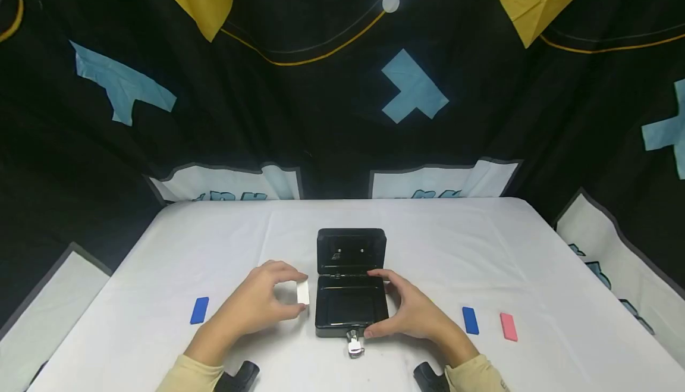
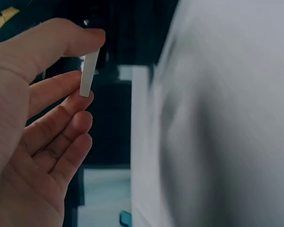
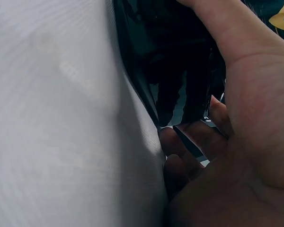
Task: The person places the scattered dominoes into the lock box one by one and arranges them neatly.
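Note:
A black metal cash box [image 1: 350, 306] stands on the table with its lid [image 1: 351, 250] raised at the back. Its tray looks bare, and a silver lock [image 1: 354, 344] sticks out at the front. My right hand [image 1: 409, 311] grips the box along its right side, thumb at the front corner and fingers towards the hinge. To the left of the box, my left hand [image 1: 262, 300] pinches a thin white block [image 1: 302, 292] on edge between thumb and fingertips. The left wrist view shows the same white block [image 2: 89, 73] held by its ends, with the other fingers spread below.
One blue block [image 1: 199, 310] lies at the left on the white-covered table [image 1: 428, 231]. Another blue block [image 1: 470, 320] and a pink block [image 1: 509, 327] lie beyond my right hand. A black curtain [image 1: 321, 118] hangs behind the table.

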`<state>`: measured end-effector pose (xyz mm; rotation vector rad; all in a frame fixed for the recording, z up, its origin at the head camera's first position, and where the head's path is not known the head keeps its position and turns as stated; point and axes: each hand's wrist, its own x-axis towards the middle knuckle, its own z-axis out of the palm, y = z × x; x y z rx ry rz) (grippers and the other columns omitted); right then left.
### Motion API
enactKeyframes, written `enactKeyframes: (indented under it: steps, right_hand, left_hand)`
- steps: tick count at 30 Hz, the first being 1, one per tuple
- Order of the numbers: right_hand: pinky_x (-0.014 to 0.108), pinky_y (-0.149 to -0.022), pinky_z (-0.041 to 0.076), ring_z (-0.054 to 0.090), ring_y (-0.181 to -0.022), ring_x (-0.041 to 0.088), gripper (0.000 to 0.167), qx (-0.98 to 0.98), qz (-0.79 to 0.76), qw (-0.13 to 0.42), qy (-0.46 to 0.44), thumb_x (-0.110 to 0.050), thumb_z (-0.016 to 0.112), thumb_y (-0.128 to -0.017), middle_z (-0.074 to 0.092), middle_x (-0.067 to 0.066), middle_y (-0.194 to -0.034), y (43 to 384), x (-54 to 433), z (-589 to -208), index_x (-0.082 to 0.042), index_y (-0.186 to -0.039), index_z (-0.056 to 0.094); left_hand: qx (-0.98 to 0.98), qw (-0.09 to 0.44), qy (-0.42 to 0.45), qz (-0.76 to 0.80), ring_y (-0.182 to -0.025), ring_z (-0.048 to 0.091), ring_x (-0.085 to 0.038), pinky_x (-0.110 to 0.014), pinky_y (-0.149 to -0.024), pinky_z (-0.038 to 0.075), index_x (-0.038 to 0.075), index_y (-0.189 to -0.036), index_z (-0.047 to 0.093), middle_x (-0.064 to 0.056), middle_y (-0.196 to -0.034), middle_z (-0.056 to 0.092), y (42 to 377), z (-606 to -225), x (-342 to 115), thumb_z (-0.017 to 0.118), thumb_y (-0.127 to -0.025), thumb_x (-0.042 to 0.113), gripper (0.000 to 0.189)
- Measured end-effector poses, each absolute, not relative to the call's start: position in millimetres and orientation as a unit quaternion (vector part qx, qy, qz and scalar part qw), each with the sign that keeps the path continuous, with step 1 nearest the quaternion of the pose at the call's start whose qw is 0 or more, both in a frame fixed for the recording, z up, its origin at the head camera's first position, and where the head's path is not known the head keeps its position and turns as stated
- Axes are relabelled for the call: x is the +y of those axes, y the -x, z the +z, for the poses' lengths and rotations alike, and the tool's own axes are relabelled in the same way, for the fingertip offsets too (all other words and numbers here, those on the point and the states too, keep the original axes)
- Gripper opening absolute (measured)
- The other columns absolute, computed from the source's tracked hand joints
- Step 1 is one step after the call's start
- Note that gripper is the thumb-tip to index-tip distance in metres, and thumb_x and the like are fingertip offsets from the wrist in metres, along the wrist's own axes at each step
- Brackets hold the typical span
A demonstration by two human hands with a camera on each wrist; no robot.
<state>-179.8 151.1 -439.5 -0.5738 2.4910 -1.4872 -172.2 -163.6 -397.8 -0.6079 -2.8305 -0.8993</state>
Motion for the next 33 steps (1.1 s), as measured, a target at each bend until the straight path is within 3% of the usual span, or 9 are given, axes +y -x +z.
enactKeyframes:
  steps: [12, 28, 31, 33]
  right_hand:
    - [0.059, -0.114, 0.028, 0.042, -0.137, 0.038, 0.1, 0.839, -0.499, 0.091, 0.197, -0.034, 0.099, -0.058, 0.046, 0.011, -0.151, 179, 154, -443, -0.025, -0.145, 0.05]
    - [0.061, -0.113, 0.029, 0.042, -0.138, 0.036, 0.099, 0.836, -0.501, 0.084, 0.21, -0.035, 0.098, -0.061, 0.046, 0.01, -0.151, 179, 154, -442, -0.022, -0.147, 0.05]
    - [0.059, -0.113, 0.029, 0.044, -0.135, 0.032, 0.099, 0.836, -0.5, 0.084, 0.212, -0.035, 0.098, -0.061, 0.048, 0.007, -0.149, 179, 155, -442, -0.022, -0.146, 0.05]
    - [0.059, -0.113, 0.03, 0.045, -0.134, 0.031, 0.099, 0.837, -0.497, 0.084, 0.211, -0.036, 0.098, -0.061, 0.048, 0.006, -0.149, 178, 155, -441, -0.024, -0.146, 0.05]
  left_hand:
    - [-0.918, 0.023, 0.3, -0.26, -0.111, 0.061, -0.023, -0.044, -0.098, 0.051, 0.008, -0.115, 0.076, -0.002, -0.114, 0.068, 180, -392, -111, 0.086, -0.077, 0.029, 0.044]
    - [-0.918, -0.018, 0.308, -0.25, -0.115, 0.063, -0.021, -0.038, -0.098, 0.052, 0.007, -0.115, 0.076, -0.002, -0.116, 0.072, 193, -413, -59, 0.087, -0.08, 0.03, 0.043]
    - [-0.921, -0.017, 0.303, -0.243, -0.109, 0.064, -0.016, -0.036, -0.095, 0.054, 0.008, -0.114, 0.077, 0.002, -0.111, 0.073, 194, -415, -55, 0.087, -0.08, 0.029, 0.041]
    - [-0.921, -0.02, 0.302, -0.246, -0.095, 0.066, -0.012, -0.032, -0.084, 0.057, 0.008, -0.113, 0.077, 0.004, -0.101, 0.074, 194, -415, -52, 0.088, -0.079, 0.028, 0.041]
